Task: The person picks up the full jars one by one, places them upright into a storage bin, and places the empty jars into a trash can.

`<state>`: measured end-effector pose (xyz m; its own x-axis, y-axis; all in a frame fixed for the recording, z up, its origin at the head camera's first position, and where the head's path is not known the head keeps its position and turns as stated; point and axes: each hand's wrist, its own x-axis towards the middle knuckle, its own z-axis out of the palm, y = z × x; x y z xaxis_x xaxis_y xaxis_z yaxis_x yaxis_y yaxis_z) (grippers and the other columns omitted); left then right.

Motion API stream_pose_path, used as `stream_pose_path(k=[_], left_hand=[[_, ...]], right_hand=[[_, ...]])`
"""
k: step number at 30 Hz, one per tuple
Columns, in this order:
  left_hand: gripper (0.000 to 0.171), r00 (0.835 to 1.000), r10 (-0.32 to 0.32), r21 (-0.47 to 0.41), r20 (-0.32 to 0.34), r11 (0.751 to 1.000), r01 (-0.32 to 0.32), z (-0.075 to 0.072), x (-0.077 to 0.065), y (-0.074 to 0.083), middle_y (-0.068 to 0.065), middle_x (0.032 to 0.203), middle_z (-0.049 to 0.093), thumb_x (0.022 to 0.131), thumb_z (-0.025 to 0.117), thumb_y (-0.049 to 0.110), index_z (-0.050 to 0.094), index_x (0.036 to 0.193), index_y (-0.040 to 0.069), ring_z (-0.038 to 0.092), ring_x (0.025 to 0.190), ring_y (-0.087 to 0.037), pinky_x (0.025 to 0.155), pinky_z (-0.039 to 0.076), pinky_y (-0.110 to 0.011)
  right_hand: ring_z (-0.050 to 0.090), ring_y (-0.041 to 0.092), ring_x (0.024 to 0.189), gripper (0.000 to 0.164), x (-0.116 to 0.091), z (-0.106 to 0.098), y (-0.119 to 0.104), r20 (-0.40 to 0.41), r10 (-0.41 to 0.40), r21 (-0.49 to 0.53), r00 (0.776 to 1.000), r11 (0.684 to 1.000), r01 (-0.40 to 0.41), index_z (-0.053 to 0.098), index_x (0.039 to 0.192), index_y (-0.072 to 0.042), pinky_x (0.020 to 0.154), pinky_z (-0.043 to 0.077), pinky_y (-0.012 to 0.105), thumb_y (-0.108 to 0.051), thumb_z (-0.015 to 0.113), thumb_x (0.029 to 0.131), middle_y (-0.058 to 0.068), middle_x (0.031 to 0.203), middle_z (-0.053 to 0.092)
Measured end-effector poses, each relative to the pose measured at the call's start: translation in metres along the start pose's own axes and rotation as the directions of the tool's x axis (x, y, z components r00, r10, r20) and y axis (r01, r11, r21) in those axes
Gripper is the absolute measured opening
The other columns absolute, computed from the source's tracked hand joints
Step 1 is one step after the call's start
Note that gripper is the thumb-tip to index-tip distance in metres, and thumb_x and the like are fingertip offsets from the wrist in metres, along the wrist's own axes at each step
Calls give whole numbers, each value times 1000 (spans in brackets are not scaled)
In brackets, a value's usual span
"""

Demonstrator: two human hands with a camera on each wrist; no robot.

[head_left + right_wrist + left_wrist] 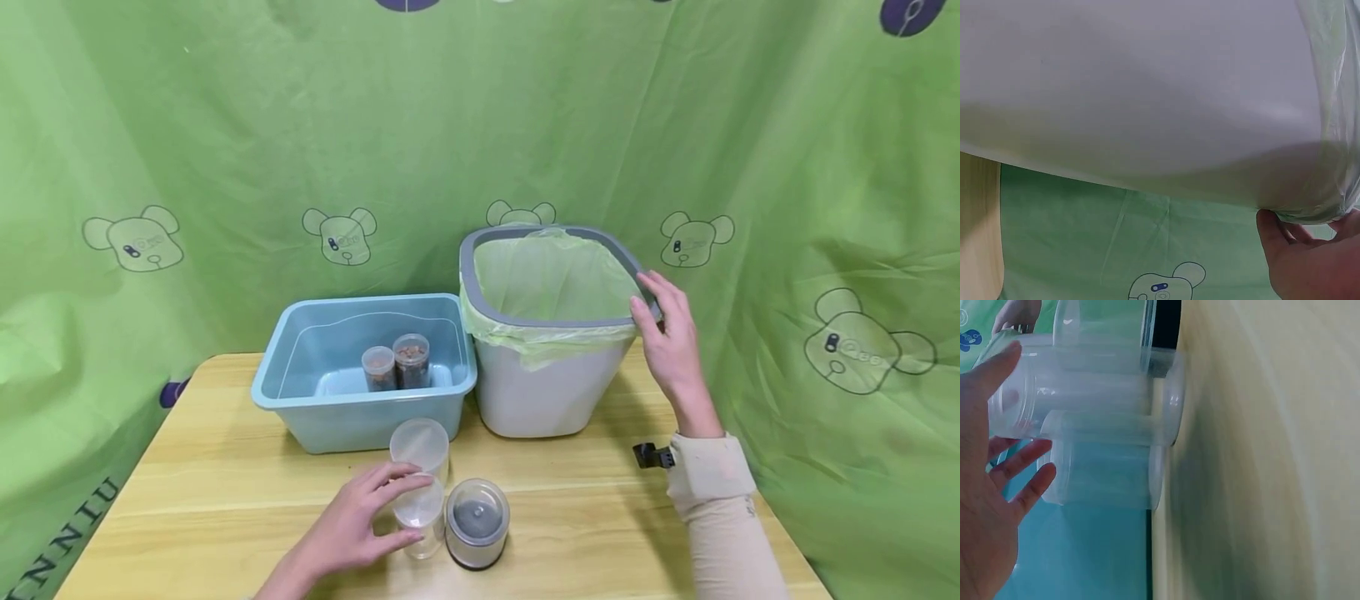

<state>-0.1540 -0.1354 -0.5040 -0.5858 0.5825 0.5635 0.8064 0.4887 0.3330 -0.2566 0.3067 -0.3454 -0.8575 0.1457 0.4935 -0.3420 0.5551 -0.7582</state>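
Note:
My left hand (352, 521) has its thumb and fingers round the top of a clear plastic jar (1094, 394), the thumb on one side and fingertips on the other. A second clear jar (420, 446) stands just behind it, by the blue tub. To its right is a round clear container (477, 525) with a black base. My right hand (670, 333) grips the grey rim (555, 321) of a white trash bin (536, 392) at its right corner. In the right wrist view the thumb (1269, 228) lies against the bin's side, under the green liner bag (1335, 75).
Left of the bin stands a blue tub (360, 400) holding two lidded jars (411, 367) with brownish contents. All this is on a wooden table (217, 475). A green curtain (420, 150) with bear drawings hangs behind and at the sides.

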Motion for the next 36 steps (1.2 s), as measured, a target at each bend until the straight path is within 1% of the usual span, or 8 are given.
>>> stream_pose_path(k=[4,7,9,13,17,23,28,36], left_hand=[[68,1000,-6,-19,10,1000,6,1,-1,3,-1,138,62,82,86,38,60,144,26,63,123,-21,98,58,-47],[68,1000,-9,-35,7,999,9,-2,0,4,-1,138,62,82,87,35,59,144,26,63,122,-21,98,59,-47],[68,1000,-10,-41,1,999,10,-6,2,5,-1,137,62,83,86,33,59,144,25,63,121,-21,97,59,-47],[65,1000,-20,-58,-12,998,20,-23,12,7,0,137,61,86,84,34,59,145,25,63,122,-21,99,58,-47],[62,999,1,-84,-42,996,-4,-47,29,10,-1,138,61,87,81,35,59,145,24,62,123,-21,100,58,-47],[57,991,70,-139,-116,987,-86,-87,71,12,-9,139,61,90,76,33,60,142,15,63,122,-26,95,60,-45],[54,965,112,-202,-237,966,-162,-114,122,9,-13,138,61,92,72,30,60,139,6,60,125,-28,101,57,-42],[55,921,74,-206,-382,965,-163,-129,197,3,-12,139,60,95,68,35,60,142,8,57,125,-25,104,51,-41]], right_hand=[[50,24,119,53,-2,0,3,11,41,-12,999,999,-41,43,159,-18,101,50,34,-37,48,110,18,155,43],[47,15,102,53,-2,1,4,10,58,-17,998,998,-57,43,159,-19,83,44,23,-39,47,110,18,146,49],[50,16,112,53,-2,1,5,12,56,-13,998,998,-56,43,159,-18,93,48,25,-38,47,110,16,154,45],[40,34,145,54,-2,1,5,16,42,21,999,999,-42,43,158,-14,121,39,53,-35,49,109,11,167,31],[30,39,153,54,-2,0,4,15,24,36,1000,999,-25,44,157,-12,122,30,65,-34,49,109,7,170,27],[30,42,153,53,-1,0,5,19,16,29,1000,999,-17,44,157,-8,121,29,68,-31,48,109,11,170,27],[30,42,153,52,2,1,7,13,10,37,1000,999,-11,44,156,-8,121,29,68,-30,48,109,11,170,27],[29,42,153,51,2,2,9,3,0,42,1000,999,0,46,156,-8,122,28,67,-30,49,109,12,169,28]])
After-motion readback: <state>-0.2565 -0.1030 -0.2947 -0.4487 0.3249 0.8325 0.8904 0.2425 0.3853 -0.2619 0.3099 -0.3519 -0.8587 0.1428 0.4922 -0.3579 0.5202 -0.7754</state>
